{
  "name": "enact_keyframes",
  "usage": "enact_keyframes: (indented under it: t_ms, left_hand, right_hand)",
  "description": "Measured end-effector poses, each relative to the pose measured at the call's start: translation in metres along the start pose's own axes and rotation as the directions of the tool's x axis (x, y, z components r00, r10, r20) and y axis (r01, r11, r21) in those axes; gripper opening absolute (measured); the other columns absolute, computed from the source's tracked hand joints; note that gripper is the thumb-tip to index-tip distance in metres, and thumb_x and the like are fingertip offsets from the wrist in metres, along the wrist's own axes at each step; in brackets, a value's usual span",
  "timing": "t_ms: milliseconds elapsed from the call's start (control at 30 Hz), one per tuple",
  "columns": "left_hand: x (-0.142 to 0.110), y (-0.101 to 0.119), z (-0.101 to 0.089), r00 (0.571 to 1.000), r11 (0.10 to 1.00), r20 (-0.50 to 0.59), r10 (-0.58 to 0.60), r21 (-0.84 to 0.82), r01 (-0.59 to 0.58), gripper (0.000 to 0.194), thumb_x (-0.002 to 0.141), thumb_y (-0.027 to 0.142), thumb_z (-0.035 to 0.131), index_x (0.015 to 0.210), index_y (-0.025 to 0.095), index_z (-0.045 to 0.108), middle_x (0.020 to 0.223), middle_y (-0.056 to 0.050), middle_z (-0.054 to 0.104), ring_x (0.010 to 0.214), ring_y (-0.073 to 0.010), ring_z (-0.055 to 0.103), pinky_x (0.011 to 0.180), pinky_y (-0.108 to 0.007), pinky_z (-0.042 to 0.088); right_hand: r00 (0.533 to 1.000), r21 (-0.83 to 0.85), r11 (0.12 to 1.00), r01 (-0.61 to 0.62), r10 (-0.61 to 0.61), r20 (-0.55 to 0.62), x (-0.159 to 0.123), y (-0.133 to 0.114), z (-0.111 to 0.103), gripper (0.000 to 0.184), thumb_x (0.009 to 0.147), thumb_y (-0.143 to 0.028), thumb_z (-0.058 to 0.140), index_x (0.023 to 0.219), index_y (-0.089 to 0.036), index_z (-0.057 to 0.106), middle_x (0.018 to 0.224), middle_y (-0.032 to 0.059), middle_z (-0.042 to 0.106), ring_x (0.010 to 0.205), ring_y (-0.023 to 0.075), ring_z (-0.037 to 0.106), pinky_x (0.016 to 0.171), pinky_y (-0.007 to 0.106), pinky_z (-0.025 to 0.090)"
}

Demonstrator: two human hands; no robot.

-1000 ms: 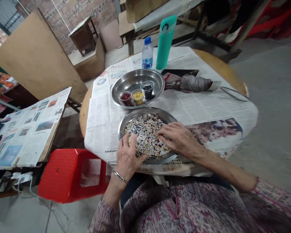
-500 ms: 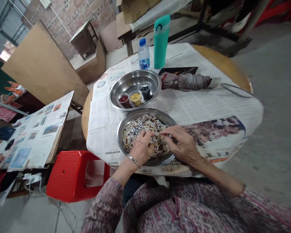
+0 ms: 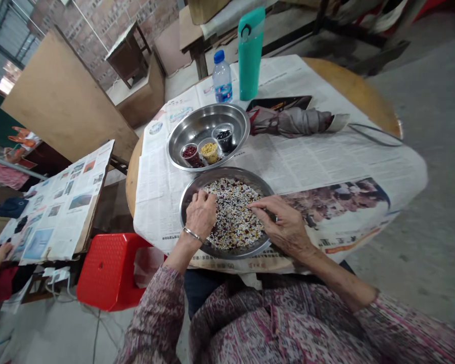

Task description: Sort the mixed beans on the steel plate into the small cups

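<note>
Though any hold is unclear, the left hand (image 3: 200, 215) curls and the right hand (image 3: 287, 225) pinches over mixed grains (image 3: 235, 215).

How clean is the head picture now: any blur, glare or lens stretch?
Head view: the bright patch at upper left is washed out; the far bowl shows highlights; the edges look stretched and the right sleeve smeared; the left hand, right hand and mix read fairly clear, though single grains blend together.
</note>
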State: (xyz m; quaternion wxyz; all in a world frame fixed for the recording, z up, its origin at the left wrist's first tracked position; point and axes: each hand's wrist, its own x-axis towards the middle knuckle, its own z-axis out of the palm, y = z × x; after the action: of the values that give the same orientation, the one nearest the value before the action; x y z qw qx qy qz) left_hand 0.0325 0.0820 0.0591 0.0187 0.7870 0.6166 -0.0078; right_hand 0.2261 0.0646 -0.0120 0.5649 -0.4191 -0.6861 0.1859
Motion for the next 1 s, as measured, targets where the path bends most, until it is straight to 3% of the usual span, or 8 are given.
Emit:
enact_keyframes:
  t_ms: [100, 233, 467, 533, 633, 733, 867, 1000]
  left_hand:
    - [-0.026, -0.002, -0.001, 0.999, 0.996, 0.028, -0.015, -0.09, 0.017, 0.037, 0.093, 0.042, 0.058, 0.123, 0.02, 0.054, 0.116, -0.009, 0.053, 0.108, -0.0231, 0.053, 0.095, -0.038, 0.052]
    - [-0.046, 0.014, 0.005, 0.978, 0.959, 0.097, 0.184, -0.235, -0.157, 0.063, 0.083, 0.051, 0.069, 0.135, 0.026, 0.044, 0.124, -0.008, 0.047, 0.114, -0.0236, 0.052, 0.093, -0.036, 0.055]
    - [-0.012, 0.039, 0.017, 0.888, 0.892, 0.08, 0.452, -0.05, -0.449, 0.029, 0.099, 0.03, 0.045, 0.127, 0.026, 0.052, 0.124, -0.008, 0.049, 0.113, -0.0231, 0.051, 0.085, -0.034, 0.056]
    - [-0.003, 0.034, 0.016, 0.909, 0.911, 0.063, 0.413, -0.011, -0.413, 0.025, 0.101, 0.023, 0.039, 0.118, 0.022, 0.057, 0.117, -0.007, 0.053, 0.108, -0.0209, 0.052, 0.084, -0.031, 0.055]
    - [-0.001, 0.017, 0.011, 0.98, 0.98, 0.008, 0.198, 0.006, -0.198, 0.023, 0.099, 0.017, 0.04, 0.112, 0.021, 0.059, 0.114, -0.007, 0.054, 0.106, -0.0193, 0.053, 0.082, -0.028, 0.054]
    - [-0.005, -0.005, 0.008, 0.996, 0.999, -0.083, 0.015, -0.037, -0.018, 0.02, 0.098, 0.018, 0.044, 0.112, 0.021, 0.059, 0.118, -0.007, 0.053, 0.106, -0.0192, 0.053, 0.087, -0.03, 0.053]
    - [-0.003, -0.018, 0.008, 0.985, 0.995, -0.143, -0.094, -0.056, 0.087, 0.036, 0.096, 0.038, 0.054, 0.125, 0.017, 0.053, 0.123, -0.012, 0.052, 0.114, -0.0252, 0.05, 0.1, -0.04, 0.047]
    - [0.016, 0.0, 0.012, 0.992, 0.995, -0.078, -0.095, -0.05, 0.092, 0.066, 0.088, 0.061, 0.056, 0.136, 0.017, 0.043, 0.132, -0.016, 0.048, 0.119, -0.0317, 0.047, 0.096, -0.045, 0.047]
  right_hand:
    - [0.999, 0.003, 0.999, -0.051, 0.051, 0.014, -0.002, 0.001, -0.001, 0.009, 0.091, -0.022, 0.056, 0.087, -0.025, 0.064, 0.079, 0.0022, 0.068, 0.078, 0.0203, 0.063, 0.075, 0.037, 0.049]
    - [0.992, -0.051, 0.991, -0.121, 0.122, 0.026, -0.002, 0.0, -0.004, 0.014, 0.093, -0.029, 0.052, 0.081, -0.025, 0.058, 0.077, 0.0027, 0.064, 0.076, 0.0208, 0.06, 0.071, 0.036, 0.046]
    - [0.994, -0.077, 0.992, -0.097, 0.1, 0.042, 0.0, -0.002, -0.004, 0.024, 0.096, -0.029, 0.044, 0.073, -0.024, 0.05, 0.068, 0.0012, 0.054, 0.069, 0.0189, 0.053, 0.068, 0.035, 0.042]
    - [0.996, -0.075, 0.994, -0.076, 0.079, 0.046, 0.001, -0.003, -0.003, 0.023, 0.096, -0.027, 0.044, 0.073, -0.024, 0.05, 0.069, 0.0012, 0.056, 0.07, 0.0187, 0.054, 0.07, 0.035, 0.042]
    - [0.998, -0.07, 0.996, -0.053, 0.056, 0.037, 0.002, -0.004, -0.003, 0.022, 0.095, -0.026, 0.046, 0.074, -0.024, 0.051, 0.069, 0.0012, 0.058, 0.07, 0.0186, 0.054, 0.071, 0.035, 0.043]
    - [0.998, -0.062, 0.997, -0.052, 0.053, 0.028, 0.003, -0.005, -0.002, 0.021, 0.095, -0.026, 0.047, 0.075, -0.024, 0.053, 0.071, 0.0017, 0.06, 0.071, 0.0191, 0.055, 0.072, 0.036, 0.044]
    - [0.997, -0.063, 0.996, -0.066, 0.068, 0.029, 0.003, -0.005, -0.002, 0.021, 0.094, -0.028, 0.047, 0.075, -0.025, 0.054, 0.069, 0.0018, 0.061, 0.07, 0.0205, 0.057, 0.071, 0.037, 0.044]
    - [0.993, -0.046, 0.993, -0.112, 0.113, 0.022, 0.002, -0.007, -0.003, 0.022, 0.096, -0.031, 0.043, 0.081, -0.026, 0.058, 0.074, 0.0032, 0.064, 0.072, 0.0219, 0.06, 0.072, 0.038, 0.046]
